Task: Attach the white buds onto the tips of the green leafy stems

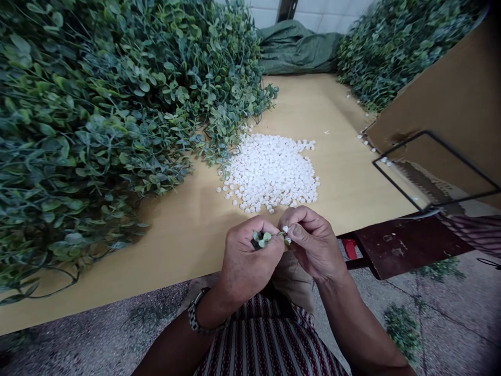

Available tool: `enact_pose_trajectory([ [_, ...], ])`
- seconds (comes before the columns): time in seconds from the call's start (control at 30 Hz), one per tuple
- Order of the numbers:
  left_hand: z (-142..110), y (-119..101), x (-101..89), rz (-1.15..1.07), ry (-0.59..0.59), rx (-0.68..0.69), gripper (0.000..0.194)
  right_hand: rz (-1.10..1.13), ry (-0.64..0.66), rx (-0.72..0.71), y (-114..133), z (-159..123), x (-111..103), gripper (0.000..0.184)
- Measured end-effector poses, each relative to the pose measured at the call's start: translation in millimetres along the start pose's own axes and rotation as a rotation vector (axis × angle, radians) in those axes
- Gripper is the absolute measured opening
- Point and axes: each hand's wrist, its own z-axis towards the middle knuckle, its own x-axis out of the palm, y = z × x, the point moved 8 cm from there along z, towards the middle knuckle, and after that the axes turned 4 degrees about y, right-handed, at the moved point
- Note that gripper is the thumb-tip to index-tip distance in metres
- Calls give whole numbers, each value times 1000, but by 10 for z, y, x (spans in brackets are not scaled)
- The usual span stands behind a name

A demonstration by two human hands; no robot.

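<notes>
Two bare hands meet at the near edge of the bench [188, 219], close to the body, probably because fine finger work is easier to see and steady there. The left hand [250, 263] is closed in a loose fist around a sprig [264, 238], its leaves poking out between thumb and curled fingers; that grip seems meant to keep the thin stem from turning. The right hand [319, 253] is nearly shut, thumb and forefinger pinching a white bead [285, 228] beside the left fingertips, at the end of the sprig; such a small piece likely allows only a fingertip hold. How firmly it presses, I cannot tell. Just beyond the hands lies a spread pile [274, 169] of the same white beads, presumably put there so either hand can reach it quickly. A big heap of greenery [117, 104] fills the left side and touches the pile, which would keep stems in easy reach too. A second heap [399, 47] stands at the far right, behind a cardboard sheet [442, 99], with a green sack [299, 49] between the two heaps.
</notes>
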Motion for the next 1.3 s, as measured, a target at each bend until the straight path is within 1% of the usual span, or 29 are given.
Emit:
enact_pose_trajectory([
  [0.2,-14,25,-11,-3,1,5,17,41,-23,-10,-10,-17,1,19],
  [0.37,-10,28,-16,-5,1,4,16,-23,-6,-43,2,-30,2,18],
  [0.53,-7,65,-28,8,-4,-16,17,-123,3,-86,44,-68,0,11],
  [0.7,-7,120,-47,5,-10,-17,16,-297,-9,-248,189,-121,58,9],
  [0.87,-10,119,-64,-7,-27,29,16,-483,-94,-453,300,-219,117,15],
  [1.03,-15,99,-63,-25,-27,64,14,-654,-168,-605,339,-317,168,19],
  [1.17,-18,49,-79,-16,-34,118,14,-767,-226,-682,371,-374,190,19],
  [1.3,-26,46,-84,-12,-37,138,15,-805,-207,-701,377,-379,209,17],
])
